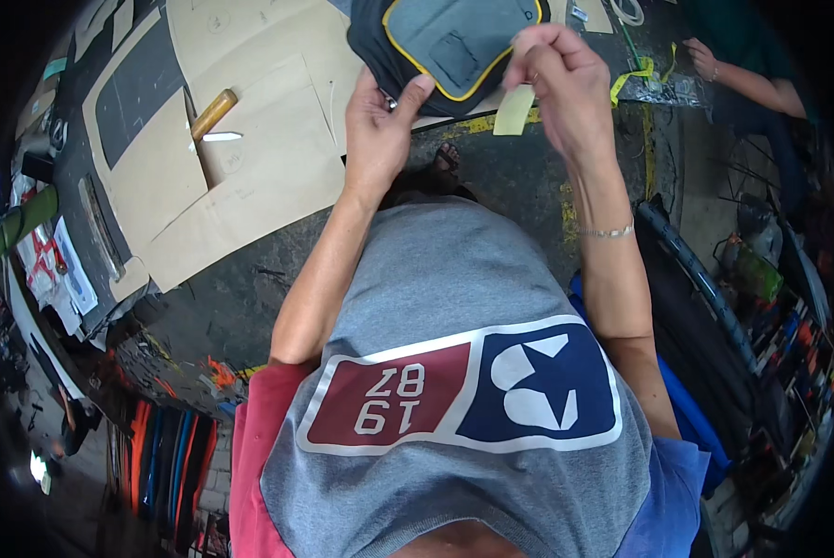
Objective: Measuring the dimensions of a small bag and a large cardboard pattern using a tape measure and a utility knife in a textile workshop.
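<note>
At the top middle I hold a black and grey fabric piece, bag-like, with yellow piping around its grey panel. My left hand grips its lower left edge, the thumb on top by the piping and the other fingers underneath. Beside the lower right edge, my right hand is closed in a pinch. A short pale yellow strip hangs down from those fingers. Whether the right fingertips also touch the fabric, I cannot tell. The upper part of the piece runs out of view.
Brown card patterns cover the worktable at left. On them lie a wooden-handled tool and a white slim object. A long flat bar rests near the left edge. Another person's hand is at upper right. Long rolls stand at right.
</note>
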Action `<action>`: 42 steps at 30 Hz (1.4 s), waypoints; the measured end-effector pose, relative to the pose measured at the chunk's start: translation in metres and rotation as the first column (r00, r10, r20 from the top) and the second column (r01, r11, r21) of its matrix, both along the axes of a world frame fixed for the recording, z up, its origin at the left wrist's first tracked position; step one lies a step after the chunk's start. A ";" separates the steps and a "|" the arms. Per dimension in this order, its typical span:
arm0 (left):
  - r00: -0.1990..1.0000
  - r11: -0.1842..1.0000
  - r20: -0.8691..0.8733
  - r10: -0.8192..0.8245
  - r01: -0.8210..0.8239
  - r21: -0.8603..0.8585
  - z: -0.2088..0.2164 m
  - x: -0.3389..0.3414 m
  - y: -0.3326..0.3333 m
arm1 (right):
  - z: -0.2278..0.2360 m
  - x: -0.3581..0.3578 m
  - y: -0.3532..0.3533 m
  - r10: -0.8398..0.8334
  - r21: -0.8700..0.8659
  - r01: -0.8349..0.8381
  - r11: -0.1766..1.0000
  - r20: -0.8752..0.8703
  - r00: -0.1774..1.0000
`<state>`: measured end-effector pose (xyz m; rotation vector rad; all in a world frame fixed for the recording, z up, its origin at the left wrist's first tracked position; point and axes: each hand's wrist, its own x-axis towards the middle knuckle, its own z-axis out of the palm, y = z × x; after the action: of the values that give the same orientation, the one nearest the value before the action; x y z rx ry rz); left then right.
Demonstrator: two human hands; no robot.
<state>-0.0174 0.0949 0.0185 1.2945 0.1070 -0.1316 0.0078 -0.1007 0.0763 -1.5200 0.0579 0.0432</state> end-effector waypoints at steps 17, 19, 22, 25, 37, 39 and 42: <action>0.988 0.988 -0.002 0.157 -0.157 0.003 -0.026 0.008 0.004 | -0.043 0.025 0.048 0.044 -0.524 0.040 0.851 0.146 0.988; 0.991 0.990 0.031 0.133 -0.134 0.044 -0.034 0.008 0.008 | -0.042 0.023 0.053 0.026 -0.273 -0.048 0.961 -0.084 0.996; 0.991 0.971 0.000 0.135 -0.133 0.198 -0.045 0.009 0.014 | -0.035 0.014 0.066 0.063 0.064 -0.046 0.997 -0.302 0.951; 0.990 0.929 -0.075 0.119 -0.085 0.360 -0.053 0.013 0.016 | -0.023 0.005 0.087 0.320 0.352 -0.251 0.902 -0.154 0.935; 0.966 0.973 -0.256 0.037 -0.093 -0.211 -0.042 0.018 0.017 | -0.001 -0.061 -0.064 0.072 0.118 -0.039 0.992 -0.297 0.952; 0.967 0.974 -0.252 0.035 -0.090 -0.207 -0.038 0.021 0.017 | -0.019 -0.096 -0.085 0.161 -0.013 -0.233 0.972 -0.681 0.714; 0.981 0.974 -0.196 0.012 -0.055 -0.218 -0.032 0.023 0.012 | -0.021 -0.123 -0.094 0.139 -0.687 -0.691 0.224 -0.679 0.720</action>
<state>0.0056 0.1073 -0.0136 1.0529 0.2736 -0.2343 -0.1157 -0.1949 0.0550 -2.6454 0.0496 1.0777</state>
